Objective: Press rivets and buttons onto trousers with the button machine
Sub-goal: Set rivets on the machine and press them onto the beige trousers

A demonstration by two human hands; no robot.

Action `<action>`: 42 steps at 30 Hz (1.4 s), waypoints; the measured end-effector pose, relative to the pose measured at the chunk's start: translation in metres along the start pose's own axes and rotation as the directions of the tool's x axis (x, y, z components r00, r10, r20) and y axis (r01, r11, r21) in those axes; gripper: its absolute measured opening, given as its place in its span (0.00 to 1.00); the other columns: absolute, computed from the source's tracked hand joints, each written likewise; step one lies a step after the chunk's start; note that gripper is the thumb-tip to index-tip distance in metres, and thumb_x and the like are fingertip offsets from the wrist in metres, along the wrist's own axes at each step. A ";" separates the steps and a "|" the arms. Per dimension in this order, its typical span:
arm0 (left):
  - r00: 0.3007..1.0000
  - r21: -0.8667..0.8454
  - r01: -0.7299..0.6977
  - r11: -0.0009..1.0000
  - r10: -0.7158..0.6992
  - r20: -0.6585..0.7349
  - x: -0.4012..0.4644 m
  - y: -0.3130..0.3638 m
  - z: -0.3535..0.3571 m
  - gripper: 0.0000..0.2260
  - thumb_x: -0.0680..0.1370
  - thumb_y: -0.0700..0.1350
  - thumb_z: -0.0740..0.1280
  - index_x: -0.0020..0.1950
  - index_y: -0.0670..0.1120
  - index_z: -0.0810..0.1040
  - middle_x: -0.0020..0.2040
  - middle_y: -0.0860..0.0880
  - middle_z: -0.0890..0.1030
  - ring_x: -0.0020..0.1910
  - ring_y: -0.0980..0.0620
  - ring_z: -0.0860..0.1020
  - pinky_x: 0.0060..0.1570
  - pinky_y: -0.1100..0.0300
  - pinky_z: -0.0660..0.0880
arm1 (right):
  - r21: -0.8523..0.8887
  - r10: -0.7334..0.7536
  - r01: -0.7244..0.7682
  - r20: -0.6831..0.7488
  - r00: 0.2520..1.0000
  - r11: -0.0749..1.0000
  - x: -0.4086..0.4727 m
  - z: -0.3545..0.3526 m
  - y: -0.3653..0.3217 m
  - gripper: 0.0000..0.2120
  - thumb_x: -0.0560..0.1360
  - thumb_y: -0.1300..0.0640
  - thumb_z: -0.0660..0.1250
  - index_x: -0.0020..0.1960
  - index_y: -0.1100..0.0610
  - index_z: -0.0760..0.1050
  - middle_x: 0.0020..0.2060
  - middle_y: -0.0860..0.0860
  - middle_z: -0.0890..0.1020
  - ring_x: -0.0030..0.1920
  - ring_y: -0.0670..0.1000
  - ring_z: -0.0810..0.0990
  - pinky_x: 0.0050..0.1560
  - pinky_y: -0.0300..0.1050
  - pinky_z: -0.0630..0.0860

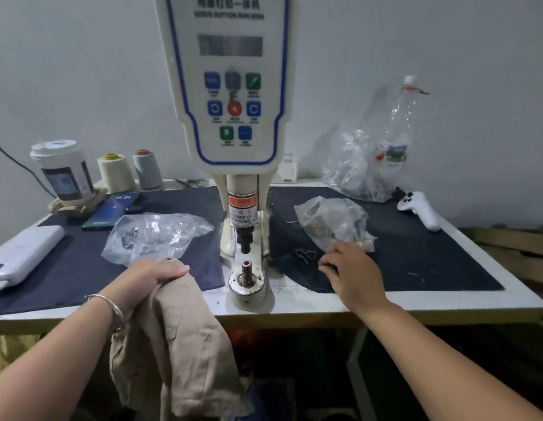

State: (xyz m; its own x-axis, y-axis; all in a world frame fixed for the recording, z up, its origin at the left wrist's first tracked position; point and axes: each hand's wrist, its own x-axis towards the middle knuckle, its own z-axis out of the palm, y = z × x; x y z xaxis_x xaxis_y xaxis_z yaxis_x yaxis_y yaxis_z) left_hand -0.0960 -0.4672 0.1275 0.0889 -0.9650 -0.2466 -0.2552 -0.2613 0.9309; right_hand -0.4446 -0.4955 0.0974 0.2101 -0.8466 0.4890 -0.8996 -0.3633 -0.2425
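Both hands work below "CARE OF FINGER": left hand (148, 276) grips trousers (179, 335), right hand (352, 268) loosely curled.

"15:31" on phone (113, 212); "CARE OF FINGER" on button machine (241, 218).

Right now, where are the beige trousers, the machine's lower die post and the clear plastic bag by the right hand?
beige trousers (179, 338): head view, folded cloth hanging off the table edge.
lower die post (247, 268): head view, its top.
clear plastic bag (334, 221): head view, its middle.
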 end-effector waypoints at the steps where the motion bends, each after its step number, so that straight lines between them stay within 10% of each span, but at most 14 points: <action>1: 1.000 0.011 0.001 1.000 -0.001 -0.003 0.000 0.000 0.000 0.13 0.74 0.45 0.73 0.29 0.45 0.81 0.33 0.47 0.81 0.35 0.49 0.77 0.43 0.55 0.71 | -0.002 -0.019 0.019 0.015 1.000 1.000 -0.001 0.001 0.001 0.05 0.76 0.60 0.68 0.44 0.57 0.82 0.44 0.49 0.77 0.49 0.51 0.75 0.38 0.42 0.70; 12: 0.998 0.015 -0.014 1.000 0.015 -0.069 0.005 -0.004 0.004 0.09 0.74 0.45 0.72 0.41 0.38 0.82 0.36 0.43 0.84 0.35 0.48 0.80 0.41 0.55 0.74 | 0.142 0.025 -0.020 -0.032 0.999 0.990 -0.008 0.005 0.004 0.06 0.67 0.63 0.70 0.40 0.55 0.83 0.36 0.45 0.79 0.40 0.46 0.76 0.38 0.37 0.73; 18: 0.999 -0.004 -0.004 1.000 0.004 -0.053 0.007 -0.005 0.003 0.09 0.75 0.44 0.71 0.40 0.38 0.82 0.36 0.42 0.84 0.33 0.49 0.81 0.40 0.55 0.74 | 0.483 0.298 -0.319 0.123 0.947 0.816 0.000 -0.002 0.011 0.12 0.68 0.66 0.71 0.45 0.51 0.82 0.36 0.42 0.79 0.34 0.40 0.74 0.35 0.29 0.70; 29: 0.999 -0.009 0.020 1.000 -0.021 -0.039 0.008 -0.008 0.000 0.11 0.70 0.47 0.75 0.41 0.39 0.82 0.39 0.41 0.84 0.37 0.46 0.81 0.45 0.54 0.75 | 0.352 0.221 -0.290 0.223 0.949 0.890 0.003 -0.003 0.010 0.05 0.72 0.57 0.74 0.38 0.49 0.82 0.42 0.44 0.78 0.41 0.44 0.75 0.41 0.32 0.67; 37: 0.999 -0.031 0.024 0.999 -0.025 -0.022 0.005 -0.005 0.000 0.15 0.62 0.53 0.75 0.37 0.42 0.84 0.38 0.41 0.84 0.39 0.45 0.81 0.47 0.52 0.75 | 0.778 0.232 -0.235 0.117 0.966 0.582 0.019 -0.019 -0.048 0.07 0.70 0.64 0.75 0.37 0.53 0.83 0.36 0.44 0.82 0.36 0.37 0.76 0.39 0.27 0.71; 42: 0.999 -0.026 0.029 0.999 -0.030 -0.032 0.003 -0.005 -0.001 0.15 0.62 0.55 0.75 0.36 0.43 0.84 0.38 0.42 0.84 0.40 0.45 0.82 0.49 0.52 0.75 | 0.733 0.080 -0.178 0.167 0.983 0.657 0.023 -0.011 -0.085 0.06 0.70 0.62 0.75 0.39 0.52 0.83 0.40 0.45 0.82 0.34 0.40 0.73 0.39 0.29 0.70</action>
State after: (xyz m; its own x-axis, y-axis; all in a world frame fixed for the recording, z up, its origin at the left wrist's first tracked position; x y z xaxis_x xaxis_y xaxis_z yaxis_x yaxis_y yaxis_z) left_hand -0.0936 -0.4692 0.1221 0.1270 -0.9556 -0.2660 -0.2274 -0.2890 0.9299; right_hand -0.3673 -0.4794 0.1388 0.1985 -0.9258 0.3216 -0.3477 -0.3733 -0.8601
